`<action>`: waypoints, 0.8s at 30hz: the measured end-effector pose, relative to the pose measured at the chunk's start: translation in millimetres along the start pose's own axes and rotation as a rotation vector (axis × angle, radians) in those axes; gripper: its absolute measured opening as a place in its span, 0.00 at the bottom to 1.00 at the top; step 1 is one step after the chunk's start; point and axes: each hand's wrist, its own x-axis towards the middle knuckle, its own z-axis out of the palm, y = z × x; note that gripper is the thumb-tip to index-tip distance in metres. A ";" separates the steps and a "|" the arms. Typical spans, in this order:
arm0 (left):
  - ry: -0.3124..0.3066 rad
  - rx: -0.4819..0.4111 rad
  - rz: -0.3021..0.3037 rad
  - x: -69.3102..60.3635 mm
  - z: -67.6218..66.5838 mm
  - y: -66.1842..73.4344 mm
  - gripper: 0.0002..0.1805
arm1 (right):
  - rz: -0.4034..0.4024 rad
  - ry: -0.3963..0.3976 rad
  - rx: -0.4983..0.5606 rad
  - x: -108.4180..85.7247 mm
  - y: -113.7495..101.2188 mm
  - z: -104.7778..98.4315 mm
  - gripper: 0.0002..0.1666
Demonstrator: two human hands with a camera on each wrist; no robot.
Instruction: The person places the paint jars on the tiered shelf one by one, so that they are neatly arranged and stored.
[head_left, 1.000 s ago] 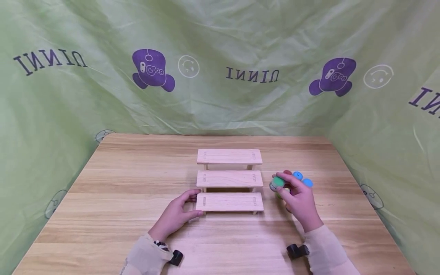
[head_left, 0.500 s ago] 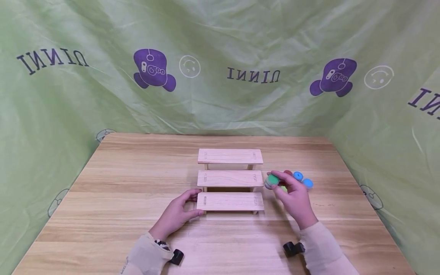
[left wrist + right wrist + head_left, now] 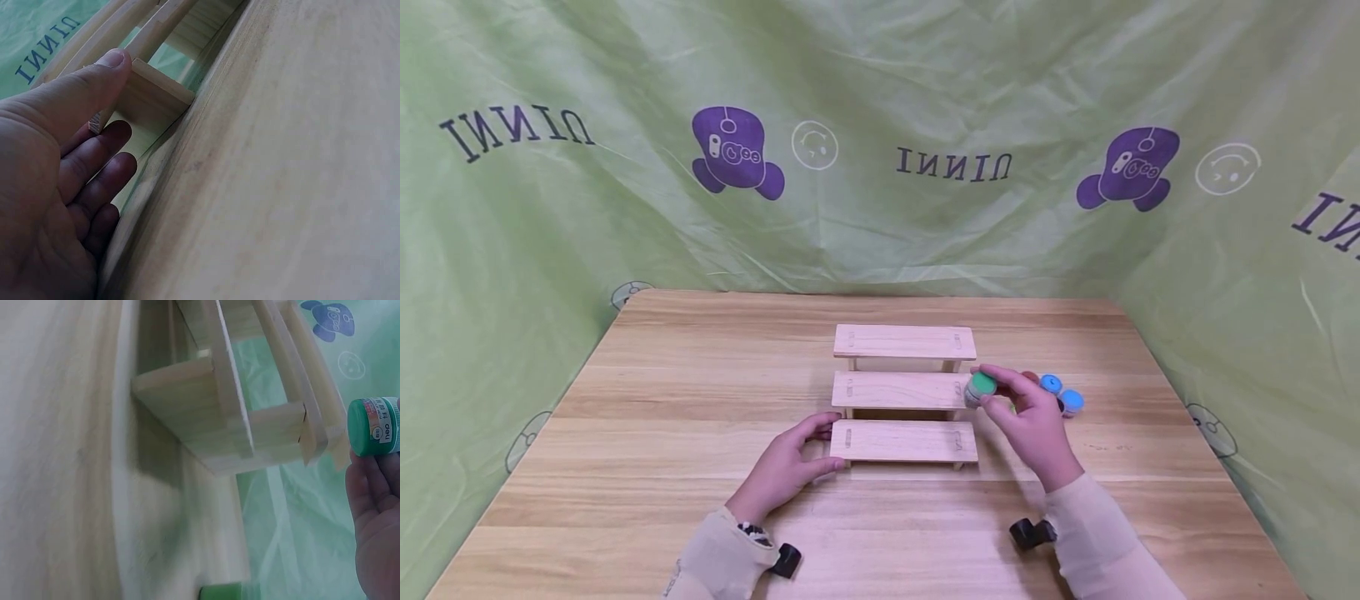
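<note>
A wooden three-step display rack (image 3: 904, 390) stands mid-table. My left hand (image 3: 782, 471) holds the left end of its lowest step, thumb at the front edge and fingers behind; the left wrist view shows the thumb (image 3: 94, 87) against the wood. With thumb and fingers, my right hand (image 3: 1033, 421) pinches a small paint jar (image 3: 981, 387) with a green lid, held at the right end of the middle step. Whether the jar touches the step cannot be seen. Its printed label shows beside the green lid (image 3: 362, 428) in the right wrist view.
Right of the rack, several more jars stand close together, among them blue-lidded ones (image 3: 1072, 402) and a red-brown one (image 3: 1030, 377), partly behind my right hand. A green jar (image 3: 225, 592) shows low in the right wrist view. Green printed cloth (image 3: 880, 225) encloses the table (image 3: 700, 367).
My right hand has carried the green-lidded jar leftward, from above the other jars to the middle step's right end. The left hand stays at the lowest step.
</note>
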 end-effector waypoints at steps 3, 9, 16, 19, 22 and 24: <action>0.003 -0.001 -0.003 -0.1 0.4 0.4 0.38 | -0.006 -0.023 0.021 3.8 -2.5 3.4 0.21; 0.001 -0.016 0.002 -0.2 0.2 0.9 0.38 | -0.044 -0.037 0.001 10.9 -6.6 10.9 0.19; 0.009 -0.012 0.004 0.3 1.7 -0.4 0.37 | -0.056 -0.056 -0.018 16.2 -11.3 17.5 0.20; 0.006 -0.016 0.006 0.2 1.5 0.0 0.37 | -0.056 -0.063 -0.015 18.6 -11.8 20.5 0.20; 0.005 -0.014 0.002 0.0 1.1 0.3 0.37 | -0.056 -0.070 -0.014 21.5 -12.7 23.3 0.21; 0.006 -0.011 0.002 0.2 1.6 -0.3 0.37 | -0.054 -0.076 -0.011 23.6 -13.3 24.8 0.21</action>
